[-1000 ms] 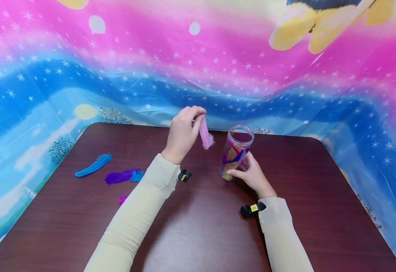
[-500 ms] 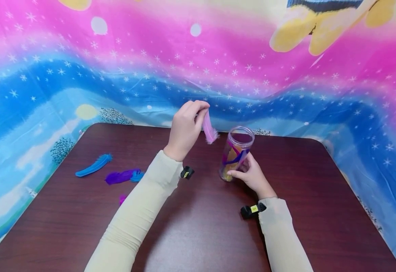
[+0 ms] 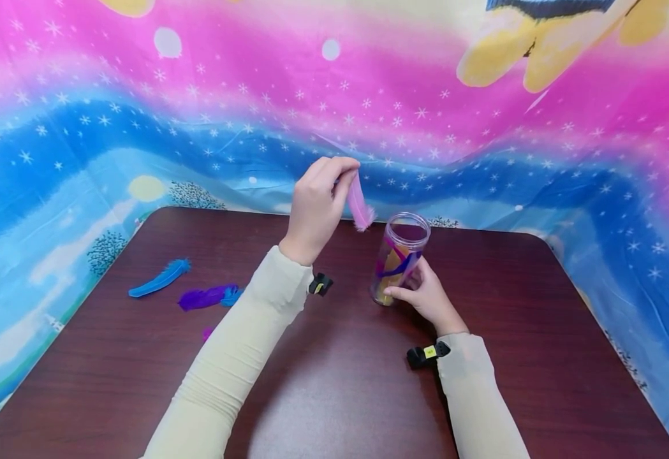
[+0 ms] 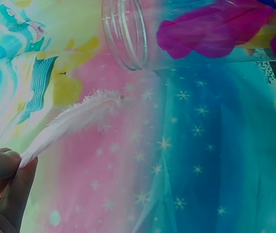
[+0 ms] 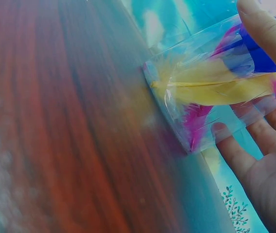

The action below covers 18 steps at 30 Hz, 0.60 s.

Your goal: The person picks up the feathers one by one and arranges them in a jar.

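My left hand [image 3: 318, 207] pinches a pale pink feather [image 3: 360, 201] by one end between thumb and fingertips. The feather hangs down, its fluffy end just left of and a little above the mouth of a clear jar [image 3: 407, 231]. In the left wrist view the same feather [image 4: 72, 121] points toward the jar's threaded rim [image 4: 128, 34]. My right hand [image 3: 423, 293] grips the jar low on its side, thumb in front and fingers behind. The jar stands upright on the table. Inside it are a yellow feather [image 5: 225, 85] and several magenta and dark blue ones.
On the left of the table [image 3: 323, 395] lie a blue feather [image 3: 161, 278], a purple feather [image 3: 205, 297] and another blue feather [image 3: 231, 296] partly behind my left sleeve. A bit of magenta [image 3: 207, 333] peeks past that sleeve. A printed cloth [image 3: 288, 95] hangs behind the table.
My left hand has risen and moved slightly to the right with the pink feather, bringing it closer to the jar's mouth. The right hand and jar have stayed in place.
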### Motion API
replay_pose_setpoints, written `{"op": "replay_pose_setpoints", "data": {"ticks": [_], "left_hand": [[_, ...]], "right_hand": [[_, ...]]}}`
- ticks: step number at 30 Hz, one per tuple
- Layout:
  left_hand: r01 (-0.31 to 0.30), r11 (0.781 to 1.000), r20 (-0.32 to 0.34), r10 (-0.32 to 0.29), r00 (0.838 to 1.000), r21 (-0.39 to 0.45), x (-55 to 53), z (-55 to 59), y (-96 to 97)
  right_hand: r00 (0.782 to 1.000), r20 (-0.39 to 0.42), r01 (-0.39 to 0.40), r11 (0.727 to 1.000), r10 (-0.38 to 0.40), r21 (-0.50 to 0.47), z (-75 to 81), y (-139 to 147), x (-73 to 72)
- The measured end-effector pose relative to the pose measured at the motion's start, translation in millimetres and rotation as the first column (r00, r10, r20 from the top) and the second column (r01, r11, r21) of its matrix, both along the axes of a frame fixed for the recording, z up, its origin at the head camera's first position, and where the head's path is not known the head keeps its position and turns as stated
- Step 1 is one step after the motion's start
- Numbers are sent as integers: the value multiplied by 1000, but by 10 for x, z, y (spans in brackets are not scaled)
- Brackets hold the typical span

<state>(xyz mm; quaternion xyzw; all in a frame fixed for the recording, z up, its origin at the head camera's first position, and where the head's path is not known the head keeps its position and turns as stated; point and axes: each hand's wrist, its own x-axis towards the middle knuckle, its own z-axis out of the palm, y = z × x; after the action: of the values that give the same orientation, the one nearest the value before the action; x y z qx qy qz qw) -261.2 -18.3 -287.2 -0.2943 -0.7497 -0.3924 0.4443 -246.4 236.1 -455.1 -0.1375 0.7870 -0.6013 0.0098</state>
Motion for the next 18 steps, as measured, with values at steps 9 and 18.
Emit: {"op": "replay_pose_setpoints", "data": {"ticks": [9,18], "left_hand": [[13,1000,-25,-13,1000,-6,1,69,70],[24,1000,-72,-25,997,-20,22,110,186]], "right_hand": [[1000,19,-5,1000,5,-6,6,-5,0],[1000,27,-8,1000,8,6,22,-15,-4]]}}
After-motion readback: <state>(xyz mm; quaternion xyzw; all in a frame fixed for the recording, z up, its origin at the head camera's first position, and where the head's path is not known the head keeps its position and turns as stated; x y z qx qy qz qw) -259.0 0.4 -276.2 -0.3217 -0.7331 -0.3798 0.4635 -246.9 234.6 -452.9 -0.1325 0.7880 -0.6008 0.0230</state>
